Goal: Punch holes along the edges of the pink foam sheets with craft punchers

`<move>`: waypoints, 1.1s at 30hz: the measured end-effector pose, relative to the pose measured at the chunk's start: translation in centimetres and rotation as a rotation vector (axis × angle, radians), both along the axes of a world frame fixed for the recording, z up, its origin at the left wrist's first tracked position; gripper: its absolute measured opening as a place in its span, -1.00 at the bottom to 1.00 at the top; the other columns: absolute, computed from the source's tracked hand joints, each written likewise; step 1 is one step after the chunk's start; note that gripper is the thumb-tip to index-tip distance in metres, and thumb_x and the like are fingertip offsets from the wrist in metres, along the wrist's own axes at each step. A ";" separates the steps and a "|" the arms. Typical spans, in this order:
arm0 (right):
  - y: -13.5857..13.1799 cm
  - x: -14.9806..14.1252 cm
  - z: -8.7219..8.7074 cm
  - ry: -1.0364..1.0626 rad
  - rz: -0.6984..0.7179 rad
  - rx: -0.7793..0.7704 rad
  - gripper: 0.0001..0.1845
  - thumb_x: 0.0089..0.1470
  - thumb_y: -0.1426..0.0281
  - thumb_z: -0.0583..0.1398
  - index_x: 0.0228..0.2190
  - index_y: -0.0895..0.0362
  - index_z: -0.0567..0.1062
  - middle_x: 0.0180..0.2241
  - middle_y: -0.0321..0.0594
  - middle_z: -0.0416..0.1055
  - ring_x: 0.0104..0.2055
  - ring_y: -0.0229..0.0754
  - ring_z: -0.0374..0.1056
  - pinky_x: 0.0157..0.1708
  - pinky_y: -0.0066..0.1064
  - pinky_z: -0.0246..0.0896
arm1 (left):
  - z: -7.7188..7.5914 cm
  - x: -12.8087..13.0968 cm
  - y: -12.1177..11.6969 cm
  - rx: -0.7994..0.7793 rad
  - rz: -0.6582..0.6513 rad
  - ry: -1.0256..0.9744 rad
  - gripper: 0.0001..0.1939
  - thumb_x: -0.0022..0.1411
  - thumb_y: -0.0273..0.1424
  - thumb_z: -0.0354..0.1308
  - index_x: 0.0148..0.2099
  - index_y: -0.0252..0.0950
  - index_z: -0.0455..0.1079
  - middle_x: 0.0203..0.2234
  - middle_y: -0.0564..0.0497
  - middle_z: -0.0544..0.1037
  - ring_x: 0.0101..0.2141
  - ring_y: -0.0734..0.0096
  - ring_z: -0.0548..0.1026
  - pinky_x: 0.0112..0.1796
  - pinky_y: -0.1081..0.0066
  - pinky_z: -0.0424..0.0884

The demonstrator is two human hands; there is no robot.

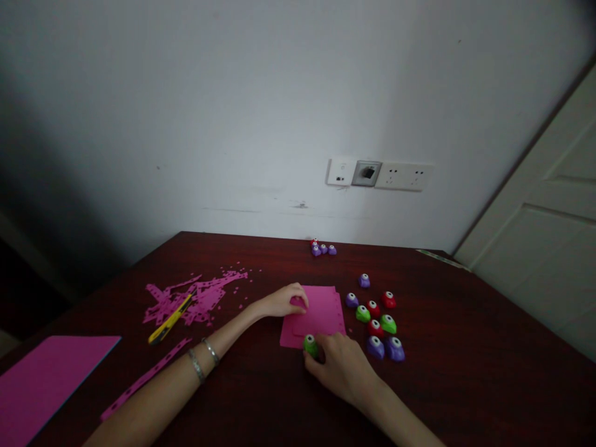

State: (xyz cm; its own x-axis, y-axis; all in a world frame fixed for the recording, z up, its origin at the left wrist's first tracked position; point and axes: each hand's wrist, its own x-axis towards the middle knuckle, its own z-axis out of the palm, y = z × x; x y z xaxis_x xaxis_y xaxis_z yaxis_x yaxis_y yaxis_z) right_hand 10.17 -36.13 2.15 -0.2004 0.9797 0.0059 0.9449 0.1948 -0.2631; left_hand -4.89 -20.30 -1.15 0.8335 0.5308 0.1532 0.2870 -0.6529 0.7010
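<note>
A pink sheet of paper [321, 310] lies on the dark red tabletop, with a smaller pink piece seemingly on top and small holes along its right edge. My left hand [282, 301] curls over its left side, thumb and fingertips bent down onto the paper. At the near edge, my right hand [342, 366] is closed round a green craft punch [310, 346] with a white-and-black top. Right of the sheet stand several more punches, among them a purple one [351, 300], a red one [373, 308] and a green one [362, 313].
Punched pink paper scraps [209, 298] are heaped at left, with a yellow utility knife [172, 320] on them. Nearer lie a punched pink strip [144, 379] and a large pink sheet [51, 379]. More punches [323, 249] stand near the wall [233, 124].
</note>
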 end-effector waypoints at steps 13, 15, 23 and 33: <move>3.7 13.2 3.1 -0.033 -0.437 0.053 -0.52 0.07 0.07 -0.04 -0.50 0.16 0.47 -0.47 -0.01 0.48 -0.40 -0.06 0.42 -0.47 -0.42 0.08 | -0.2 0.0 -0.1 0.022 0.003 -0.007 -0.89 0.05 -0.42 0.20 -0.30 -0.29 0.42 -0.32 0.03 0.34 -0.23 0.43 0.33 -0.14 0.41 0.23; 4.2 16.2 2.4 -0.036 -0.501 -0.010 -0.52 0.06 0.07 -0.03 -0.46 0.17 0.49 -0.42 0.04 0.48 -0.33 0.00 0.43 -0.44 -0.40 0.12 | -0.1 0.0 -0.1 0.023 0.003 -0.001 -0.90 0.06 -0.41 0.20 -0.30 -0.29 0.41 -0.32 0.03 0.33 -0.24 0.44 0.33 -0.15 0.41 0.24; 4.6 18.8 0.4 0.080 -0.511 -0.361 -0.55 0.08 0.16 -0.03 -0.40 0.27 0.45 -0.51 0.00 0.45 -0.55 -0.11 0.42 -0.56 -0.42 0.20 | 0.4 0.0 -0.4 0.005 0.007 0.021 -0.88 0.08 -0.37 0.18 -0.29 -0.29 0.41 -0.30 0.02 0.32 -0.25 0.45 0.33 -0.15 0.40 0.24; 4.2 18.5 0.3 0.156 -0.536 -0.368 -0.57 0.04 0.15 0.01 -0.34 0.28 0.43 -0.48 0.03 0.46 -0.58 -0.10 0.41 -0.61 -0.41 0.20 | 0.0 -0.1 -0.2 -0.013 0.006 0.016 -0.86 0.09 -0.35 0.17 -0.28 -0.28 0.41 -0.29 0.02 0.31 -0.25 0.44 0.33 -0.17 0.39 0.25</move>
State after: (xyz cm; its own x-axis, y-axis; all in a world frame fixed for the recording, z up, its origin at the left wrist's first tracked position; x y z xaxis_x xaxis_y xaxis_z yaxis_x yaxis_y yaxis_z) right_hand 28.63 -31.96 2.49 0.2911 0.8871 -0.3583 0.8315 -0.4198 -0.3638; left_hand -5.03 -20.46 -1.13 0.8328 0.5375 0.1325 0.3021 -0.6418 0.7048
